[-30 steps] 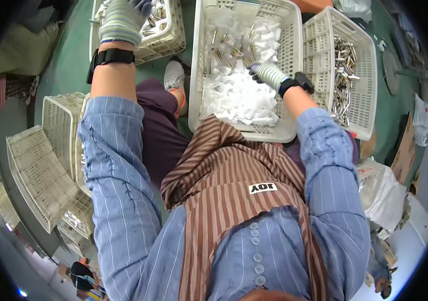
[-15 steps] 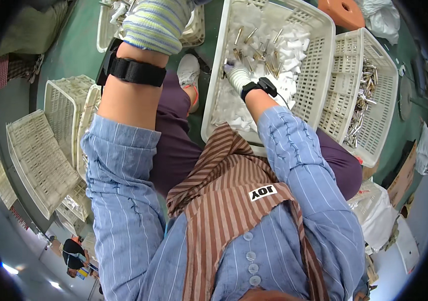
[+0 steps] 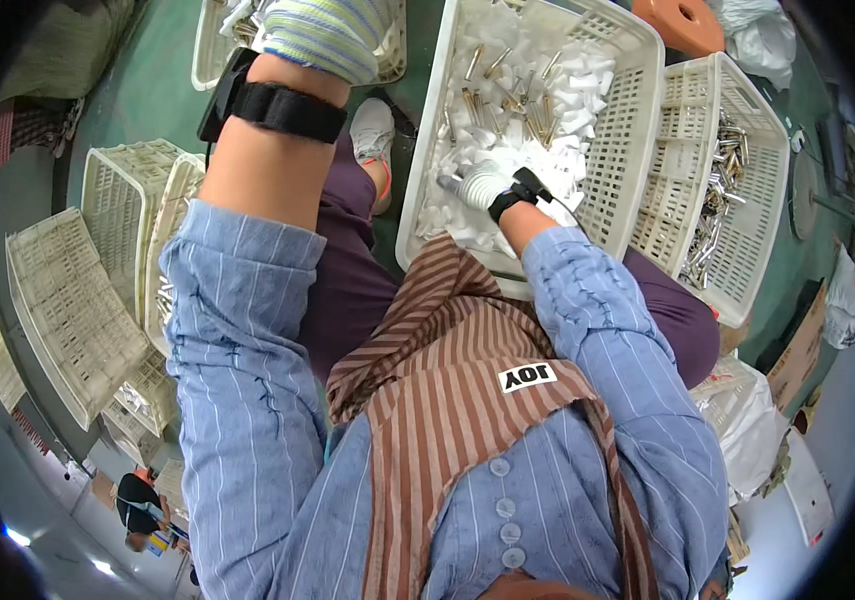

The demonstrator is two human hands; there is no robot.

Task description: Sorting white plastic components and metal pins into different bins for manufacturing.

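My right hand, in a white striped glove with dark fingertips, is low over the loose white pieces in a big white plastic basket. Its fingers point left and blur into the pieces, so their grip is unclear. Farther up in that basket, several shiny metal tubes lie or stand among the white pieces. My left hand, in a green, blue and white striped glove, reaches past the upper edge near another basket. Its fingers are out of sight. Both wrists wear black straps.
Right of the big basket stands another white basket holding metal pieces. Stacked white baskets stand at the left. An orange stool is at the upper right. A person appears at the far lower left.
My right hand has drawn back toward me, from beside the metal tubes to the white pieces. My left hand has shifted slightly right and farther past the upper edge.
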